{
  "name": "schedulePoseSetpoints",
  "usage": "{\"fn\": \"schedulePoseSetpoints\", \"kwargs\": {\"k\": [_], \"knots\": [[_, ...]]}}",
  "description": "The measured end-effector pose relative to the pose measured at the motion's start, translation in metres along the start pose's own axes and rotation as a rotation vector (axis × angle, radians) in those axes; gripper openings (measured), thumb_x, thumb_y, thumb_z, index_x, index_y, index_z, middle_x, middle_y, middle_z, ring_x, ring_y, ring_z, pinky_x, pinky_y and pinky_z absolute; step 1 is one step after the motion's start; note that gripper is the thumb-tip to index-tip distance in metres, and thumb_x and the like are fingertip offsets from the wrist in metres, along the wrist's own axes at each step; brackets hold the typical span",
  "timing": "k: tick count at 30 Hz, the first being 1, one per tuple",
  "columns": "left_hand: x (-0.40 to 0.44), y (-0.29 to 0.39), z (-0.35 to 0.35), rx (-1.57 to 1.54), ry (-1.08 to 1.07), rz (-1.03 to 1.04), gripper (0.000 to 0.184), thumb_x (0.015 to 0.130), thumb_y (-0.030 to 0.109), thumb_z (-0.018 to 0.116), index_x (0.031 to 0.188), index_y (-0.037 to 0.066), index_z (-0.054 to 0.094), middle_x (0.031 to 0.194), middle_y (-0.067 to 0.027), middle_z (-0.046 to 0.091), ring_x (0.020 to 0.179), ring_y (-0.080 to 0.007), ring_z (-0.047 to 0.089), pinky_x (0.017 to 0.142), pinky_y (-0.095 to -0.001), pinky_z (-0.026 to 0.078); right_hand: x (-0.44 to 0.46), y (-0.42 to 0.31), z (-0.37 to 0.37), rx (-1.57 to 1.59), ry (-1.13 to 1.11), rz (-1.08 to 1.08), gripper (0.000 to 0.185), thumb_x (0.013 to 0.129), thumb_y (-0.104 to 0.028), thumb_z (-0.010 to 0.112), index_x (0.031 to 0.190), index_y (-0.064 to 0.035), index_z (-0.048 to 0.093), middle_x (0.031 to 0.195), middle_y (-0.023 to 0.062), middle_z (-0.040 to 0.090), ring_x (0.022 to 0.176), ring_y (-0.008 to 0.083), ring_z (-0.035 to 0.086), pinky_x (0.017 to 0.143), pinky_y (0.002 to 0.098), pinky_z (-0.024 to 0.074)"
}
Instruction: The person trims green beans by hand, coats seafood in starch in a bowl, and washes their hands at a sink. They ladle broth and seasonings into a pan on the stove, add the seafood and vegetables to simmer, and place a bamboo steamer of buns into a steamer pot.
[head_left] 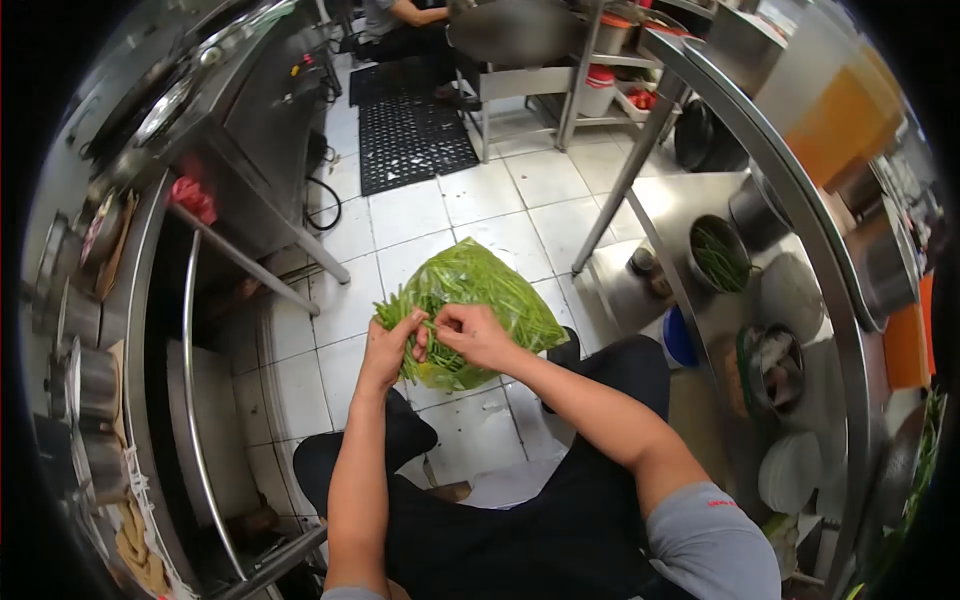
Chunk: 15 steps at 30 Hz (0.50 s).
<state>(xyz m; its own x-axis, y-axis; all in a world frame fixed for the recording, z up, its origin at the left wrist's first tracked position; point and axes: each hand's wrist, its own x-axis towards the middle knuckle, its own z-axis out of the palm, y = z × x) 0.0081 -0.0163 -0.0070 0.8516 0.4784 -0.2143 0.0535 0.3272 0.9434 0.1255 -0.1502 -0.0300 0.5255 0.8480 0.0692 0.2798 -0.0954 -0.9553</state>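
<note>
A clear plastic bag [500,290] full of long green beans lies between my knees, its open side toward the left. Green bean ends [392,312] stick out of it there. My left hand [392,345] is closed at the bag's opening, thumb and fingers pinching a green bean. Close beside it, my right hand [468,335] has its fingers pinched together on what looks like the same bean. The fingertips of both hands nearly meet over the beans.
A steel shelf unit on the right holds a pot of green beans [720,255], a bowl [770,368] and stacked plates [790,472]. Steel counters [240,130] stand at left. Beyond the tiled floor [410,215] lie a black mat [415,140] and a seated person [405,25].
</note>
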Motion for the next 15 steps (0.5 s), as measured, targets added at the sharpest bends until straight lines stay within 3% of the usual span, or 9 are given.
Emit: {"fn": "schedulePoseSetpoints", "kwargs": {"k": [1, 5, 10, 13, 15], "knots": [[-0.001, -0.001, 0.001, -0.001, -0.01, 0.037, 0.015, 0.093, 0.012, 0.056, 0.092, -0.002, 0.059, 0.06, -0.0043, 0.054, 0.046, -0.0123, 0.049, 0.043, -0.0268, 0.043, 0.001, -0.002, 0.001, -0.087, 0.067, -0.085, 0.02, 0.076, -0.019, 0.063, 0.079, 0.0009, 0.062, 0.069, 0.016, 0.06, 0.061, 0.0252, 0.06, 0.057, 0.0357, 0.0466], [0.0, -0.002, 0.005, 0.057, 0.055, 0.11, 0.017, 0.094, 0.014, 0.055, 0.09, -0.002, 0.06, 0.06, -0.0035, 0.053, 0.047, -0.012, 0.05, 0.044, -0.0264, 0.043, 0.006, -0.012, -0.002, -0.253, 0.203, -0.187, 0.018, 0.076, -0.017, 0.06, 0.074, 0.0001, 0.06, 0.07, 0.0172, 0.06, 0.064, 0.0332, 0.059, 0.057, 0.0399, 0.0462], [0.002, -0.006, 0.012, 0.031, 0.107, 0.123, 0.021, 0.095, 0.017, 0.054, 0.088, -0.002, 0.059, 0.062, -0.0049, 0.055, 0.049, -0.013, 0.052, 0.045, -0.0271, 0.044, 0.006, -0.016, -0.003, -0.061, 0.285, -0.172, 0.016, 0.076, -0.016, 0.06, 0.07, -0.0017, 0.058, 0.066, 0.0152, 0.057, 0.063, 0.0331, 0.058, 0.056, 0.0411, 0.0461], [0.006, -0.009, 0.005, -0.007, 0.151, 0.138, 0.022, 0.096, 0.017, 0.051, 0.088, -0.003, 0.056, 0.066, -0.0093, 0.059, 0.056, -0.0187, 0.061, 0.048, -0.0298, 0.051, 0.005, -0.009, -0.009, -0.374, 0.279, -0.308, 0.013, 0.075, -0.016, 0.061, 0.073, -0.0036, 0.06, 0.07, 0.0141, 0.059, 0.068, 0.0324, 0.061, 0.059, 0.0413, 0.0482], [0.008, -0.002, -0.01, 0.017, 0.237, 0.148, 0.021, 0.095, 0.016, 0.051, 0.088, -0.003, 0.055, 0.069, -0.0119, 0.061, 0.06, -0.0208, 0.063, 0.05, -0.0307, 0.053, 0.006, -0.004, -0.017, -0.462, 0.159, -0.252, 0.014, 0.074, -0.017, 0.063, 0.073, -0.0039, 0.06, 0.072, 0.0131, 0.06, 0.071, 0.0316, 0.062, 0.061, 0.0421, 0.049]]}}
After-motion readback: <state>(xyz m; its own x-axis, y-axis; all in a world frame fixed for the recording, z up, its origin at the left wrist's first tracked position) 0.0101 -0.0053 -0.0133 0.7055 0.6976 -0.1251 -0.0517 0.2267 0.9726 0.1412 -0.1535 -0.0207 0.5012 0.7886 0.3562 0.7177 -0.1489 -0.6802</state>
